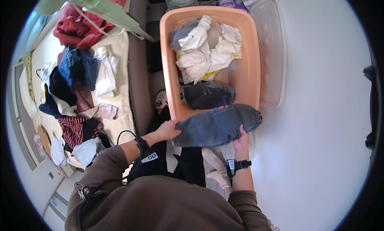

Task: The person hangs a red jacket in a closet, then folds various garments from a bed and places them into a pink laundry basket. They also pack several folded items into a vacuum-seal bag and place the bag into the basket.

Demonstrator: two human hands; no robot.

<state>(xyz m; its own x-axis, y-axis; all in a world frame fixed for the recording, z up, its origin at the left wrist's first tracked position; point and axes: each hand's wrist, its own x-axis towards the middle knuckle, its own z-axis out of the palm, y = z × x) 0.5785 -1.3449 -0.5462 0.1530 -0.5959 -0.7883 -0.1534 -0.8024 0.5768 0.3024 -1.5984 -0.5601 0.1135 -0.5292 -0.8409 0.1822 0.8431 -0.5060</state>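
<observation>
**A:** Start close in — what did the hands have?

**B:** Both held one thing. The left hand (167, 131) gripped the nine o'clock end of a folded pair of grey jeans (218, 126), fingers closed on the cloth; the right hand (241, 140) pinched the lower edge at about five o'clock. The bundle sat across the near rim of the peach plastic bin (168, 47), half over it, half hanging out.

**A:** What could have gone wrong?

**B:** My guess — the fold could have slipped open, since only the two ends were held and the middle sagged. The overhanging end at three o'clock might also have caught the rim and dragged off toward the floor.

**A:** Any labels near the hands?

**B:** A small white rectangular tag (149, 158) at seven o'clock of the left wrist, on a black strap, and a black band (237, 165) with a pale square marker at six o'clock of the right hand.

**A:** And farther off?

**B:** In the bin, a second dark folded garment (207, 95) at twelve o'clock of the jeans, then a heap of white clothes (208, 47). A clear lid (272, 51) lay at the bin's three o'clock side. Away at nine to ten o'clock, a bed (122, 63) carried scattered clothes, a red garment (78, 27) farthest.
</observation>
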